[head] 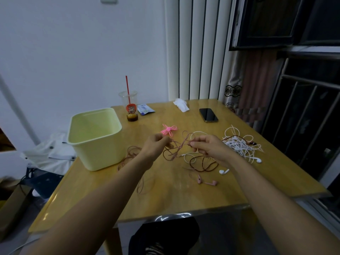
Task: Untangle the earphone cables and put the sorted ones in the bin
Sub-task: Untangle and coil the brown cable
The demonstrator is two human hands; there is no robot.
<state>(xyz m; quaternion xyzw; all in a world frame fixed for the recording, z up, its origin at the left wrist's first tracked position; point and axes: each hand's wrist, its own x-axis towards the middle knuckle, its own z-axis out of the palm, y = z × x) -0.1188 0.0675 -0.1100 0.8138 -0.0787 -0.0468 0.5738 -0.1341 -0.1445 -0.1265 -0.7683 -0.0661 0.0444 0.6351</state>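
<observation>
Over the middle of the wooden table (165,197), my left hand (155,144) and my right hand (207,146) each pinch a twisted pink-brown earphone cable (179,149) that stretches between them. Its pink earbuds (207,181) lie on the table in front of my right hand. A white cable (190,156) runs under my right hand, and a loose white earbud (223,171) lies nearby. A tangled heap of white and brown cables (239,142) sits to the right. The pale yellow bin (95,138) stands at the left with nothing visible inside.
A bright pink coiled cable (168,130) lies behind my hands. A plastic cup with a red straw (131,109), a blue packet (145,109), a crumpled tissue (181,104) and a phone (208,115) sit along the far side. Brown cable loops (131,153) lie beside the bin.
</observation>
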